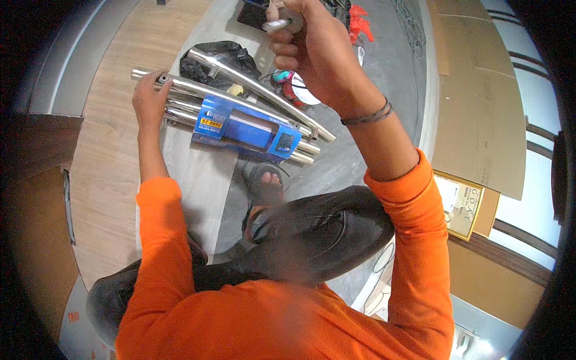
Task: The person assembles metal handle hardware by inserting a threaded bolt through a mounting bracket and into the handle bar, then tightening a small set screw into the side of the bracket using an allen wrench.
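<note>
Left hand [150,99]: gripping tubes [193,89], left end | Right hand [306,45]: far, clenched on metal piece [276,25] (blurred) | Blue carton [237,135]: around tubes

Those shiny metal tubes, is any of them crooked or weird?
Yes, a little. One metal tube lies outside the blue cardboard sleeve, slanting away from the bundled tubes, its upper end by a crumpled black plastic bag. It looks odd because the others lie nearly side by side. No damage stands out.
</note>
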`<state>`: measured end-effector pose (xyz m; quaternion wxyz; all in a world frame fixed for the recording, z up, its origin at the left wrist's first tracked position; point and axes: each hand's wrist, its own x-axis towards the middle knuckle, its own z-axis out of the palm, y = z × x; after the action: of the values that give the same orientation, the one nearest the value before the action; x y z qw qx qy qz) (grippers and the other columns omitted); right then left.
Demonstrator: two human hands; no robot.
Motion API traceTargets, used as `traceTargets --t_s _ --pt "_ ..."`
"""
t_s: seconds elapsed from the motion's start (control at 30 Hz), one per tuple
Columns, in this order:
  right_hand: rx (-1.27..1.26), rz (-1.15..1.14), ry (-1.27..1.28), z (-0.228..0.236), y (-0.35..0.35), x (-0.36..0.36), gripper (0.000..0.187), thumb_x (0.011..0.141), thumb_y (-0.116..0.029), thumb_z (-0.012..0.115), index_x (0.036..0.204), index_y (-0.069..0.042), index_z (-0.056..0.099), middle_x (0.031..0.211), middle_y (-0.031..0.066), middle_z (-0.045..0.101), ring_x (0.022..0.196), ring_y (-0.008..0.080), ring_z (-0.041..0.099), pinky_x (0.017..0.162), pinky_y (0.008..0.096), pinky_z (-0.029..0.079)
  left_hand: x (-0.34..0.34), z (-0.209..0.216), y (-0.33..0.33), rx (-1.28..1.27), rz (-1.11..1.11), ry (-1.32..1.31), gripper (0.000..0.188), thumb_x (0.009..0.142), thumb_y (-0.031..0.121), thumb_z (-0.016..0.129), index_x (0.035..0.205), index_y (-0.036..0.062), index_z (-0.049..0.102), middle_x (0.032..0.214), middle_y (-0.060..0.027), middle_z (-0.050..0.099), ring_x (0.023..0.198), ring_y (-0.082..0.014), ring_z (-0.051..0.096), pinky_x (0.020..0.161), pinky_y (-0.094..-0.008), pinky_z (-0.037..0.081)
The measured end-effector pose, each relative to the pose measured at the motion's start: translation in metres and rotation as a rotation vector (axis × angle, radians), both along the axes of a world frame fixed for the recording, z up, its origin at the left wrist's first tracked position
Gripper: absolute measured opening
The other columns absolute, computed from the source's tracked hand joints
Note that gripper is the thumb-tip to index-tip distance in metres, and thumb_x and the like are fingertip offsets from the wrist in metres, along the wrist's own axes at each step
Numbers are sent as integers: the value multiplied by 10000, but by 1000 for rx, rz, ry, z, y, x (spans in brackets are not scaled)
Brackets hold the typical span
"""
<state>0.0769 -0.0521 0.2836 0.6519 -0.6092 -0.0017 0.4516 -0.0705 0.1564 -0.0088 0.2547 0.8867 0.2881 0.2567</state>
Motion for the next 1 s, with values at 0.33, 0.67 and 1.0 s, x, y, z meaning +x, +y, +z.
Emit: traceTargets --t_s 0.33,0.67,1.0 --pt "-168 273 -715 10 4 -26 388 1010 -454 580 904 -82 553 627 -52 366 504 68 351 479 260 423 22 127 -36 140 -100 -567 325 784 117 812 1101 100 742 1100 -85 683 1094 -295 604 977 -431 454" --pt "-196 36 -922 40 -7 -50 253 1034 -291 540 1065 -43 508 725 57 543 528 133 542 497 311 448 41 203 -90 -13 -224 -1028 380 715 158 888 1079 151 781 1546 -225 256 1294 -343 515 965 -371 552" --pt "-123 32 -1507 9 -14 -61 238 924 -109 726 1013 -46 514 807 96 539 619 201 508 569 337 436 44 210 -85 -294 -243 -1023 543 632 121 917 1142 151 731 1131 -70 680 1310 -330 518 1051 -450 461"
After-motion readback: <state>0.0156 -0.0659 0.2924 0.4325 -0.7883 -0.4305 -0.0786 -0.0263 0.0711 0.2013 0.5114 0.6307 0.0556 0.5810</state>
